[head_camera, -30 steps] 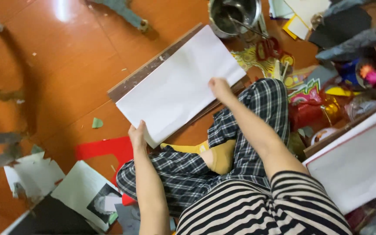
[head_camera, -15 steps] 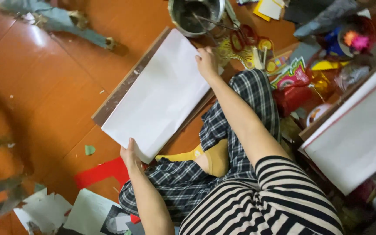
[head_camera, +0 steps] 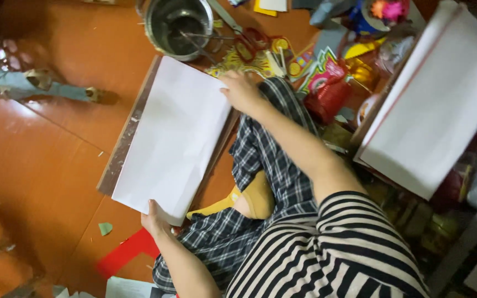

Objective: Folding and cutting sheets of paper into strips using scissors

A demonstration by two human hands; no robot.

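Note:
A large white paper sheet (head_camera: 172,138) lies on a long wooden board (head_camera: 123,144) on the orange floor in front of my crossed legs. My left hand (head_camera: 154,219) grips the sheet's near edge, thumb on top. At the sheet's far corner my right hand (head_camera: 241,91) holds it, fingers curled over the edge. The board shows only as a strip along the sheet's left side.
A metal pot (head_camera: 178,25) with tools in it stands beyond the board, with red-handled scissors (head_camera: 249,44) beside it. Colourful paper items (head_camera: 327,83) pile up at my right knee. A stack of white sheets (head_camera: 437,105) fills the right; red paper (head_camera: 125,251) lies near my left arm.
The view has swung and come closer. The sheet now lies squarer along the board, and both hands have stayed at its two ends.

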